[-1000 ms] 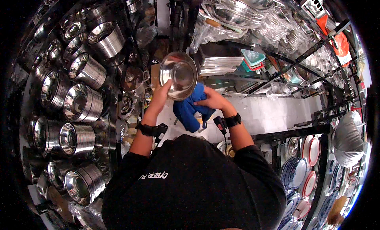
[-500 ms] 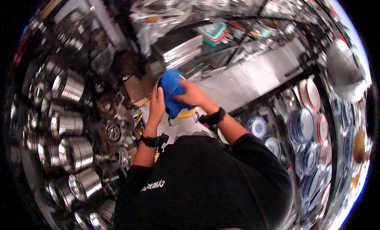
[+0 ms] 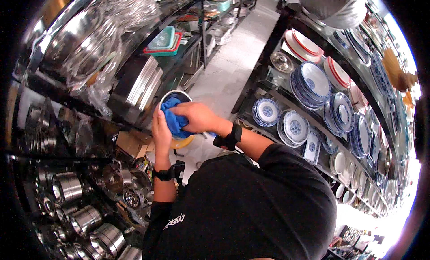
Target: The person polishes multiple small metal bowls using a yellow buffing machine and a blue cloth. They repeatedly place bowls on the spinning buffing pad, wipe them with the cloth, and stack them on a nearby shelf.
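A round vessel with a shiny metal rim [image 3: 178, 93] is held up in front of my body, its mouth toward me. My left hand [image 3: 161, 131] grips its left side, thumb near the rim. A crumpled blue cloth [image 3: 172, 114] sits in the mouth and hangs over the near edge. Fingers of my right hand [image 3: 197, 118] are closed on the cloth and push it against the inside; the fingertips are hidden. The vessel's lower part lies behind the hands and cloth.
Racks on the right hold blue-patterned plates [image 3: 313, 81] and red-rimmed dishes [image 3: 304, 44]. Steel pots [image 3: 67, 187] fill the lower left. Turquoise and red trays [image 3: 163, 40] stand on the far shelf beside stacked metal sheets [image 3: 145, 83]. Something yellow [image 3: 182, 142] is below the vessel.
My view has swung, bringing the aisle and plate racks further in. The blue cloth, earlier spread across the vessel, is now bunched in its mouth, and the rim shows.
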Demonstrator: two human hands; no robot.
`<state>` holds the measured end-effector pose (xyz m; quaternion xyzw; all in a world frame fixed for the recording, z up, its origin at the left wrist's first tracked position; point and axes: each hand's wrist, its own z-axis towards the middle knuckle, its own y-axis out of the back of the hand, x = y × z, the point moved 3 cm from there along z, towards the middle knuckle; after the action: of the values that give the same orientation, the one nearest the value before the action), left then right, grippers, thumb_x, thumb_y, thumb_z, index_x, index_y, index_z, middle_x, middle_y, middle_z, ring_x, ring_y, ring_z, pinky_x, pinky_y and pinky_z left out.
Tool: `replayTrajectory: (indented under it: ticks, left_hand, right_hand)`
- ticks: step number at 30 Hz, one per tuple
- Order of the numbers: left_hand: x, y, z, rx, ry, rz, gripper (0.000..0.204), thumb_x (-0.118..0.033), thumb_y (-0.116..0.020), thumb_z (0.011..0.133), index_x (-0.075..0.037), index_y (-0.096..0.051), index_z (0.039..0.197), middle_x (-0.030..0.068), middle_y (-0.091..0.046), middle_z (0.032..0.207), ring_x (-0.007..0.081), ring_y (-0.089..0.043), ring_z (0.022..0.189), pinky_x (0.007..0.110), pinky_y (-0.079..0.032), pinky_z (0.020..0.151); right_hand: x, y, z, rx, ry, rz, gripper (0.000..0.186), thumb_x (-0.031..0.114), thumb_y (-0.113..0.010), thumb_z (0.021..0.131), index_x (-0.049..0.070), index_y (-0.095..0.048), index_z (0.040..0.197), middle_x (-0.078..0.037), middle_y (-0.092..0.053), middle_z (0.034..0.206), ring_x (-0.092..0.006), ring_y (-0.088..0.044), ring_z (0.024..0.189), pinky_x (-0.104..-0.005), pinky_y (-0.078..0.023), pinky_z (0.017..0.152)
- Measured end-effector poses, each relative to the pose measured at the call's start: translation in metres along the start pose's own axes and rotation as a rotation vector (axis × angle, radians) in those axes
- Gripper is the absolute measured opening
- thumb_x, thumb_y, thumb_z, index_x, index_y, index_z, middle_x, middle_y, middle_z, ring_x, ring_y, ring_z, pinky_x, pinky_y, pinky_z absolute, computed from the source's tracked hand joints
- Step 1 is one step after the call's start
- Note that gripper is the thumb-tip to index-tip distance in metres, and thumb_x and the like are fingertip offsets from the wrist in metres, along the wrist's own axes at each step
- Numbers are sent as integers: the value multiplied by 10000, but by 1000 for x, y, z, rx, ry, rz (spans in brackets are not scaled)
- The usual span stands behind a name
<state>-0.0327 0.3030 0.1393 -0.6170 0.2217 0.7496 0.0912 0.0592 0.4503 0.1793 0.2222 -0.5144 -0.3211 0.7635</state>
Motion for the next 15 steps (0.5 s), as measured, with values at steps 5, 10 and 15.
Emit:
replayTrajectory:
  ticks: [5, 10, 15]
  left_hand:
    - [-13, -38, 14, 61, 166, -194, 501, -348, -383, 1017, 82, -529, 1228, 181, -570, 1224, 249, -535, 1103, 335, -384, 970]
    - [18, -29, 20, -78, 221, -461, 561, -392, -381, 1015, 65, -438, 1335, 133, -500, 1337, 207, -509, 1198, 324, -392, 1011]
    - [48, -55, 3, -10, 413, -644, 535, -413, -405, 1007, 6, -454, 1336, 106, -540, 1300, 204, -535, 1169, 348, -427, 982]
  right_hand:
    - [-38, 49, -43, 213, 103, 203, 622, 65, -685, 602, 114, -595, 1215, -147, -639, 1107, -349, -603, 1024, -411, -485, 883]
    - [-79, 163, -100, -101, -288, -113, 672, 88, -705, 599, 111, -572, 1258, -151, -612, 1192, -326, -575, 1118, -389, -461, 956]
    - [-135, 232, -149, -624, -598, -522, 688, 105, -728, 640, 135, -525, 1296, -170, -556, 1221, -363, -551, 1110, -427, -461, 949]
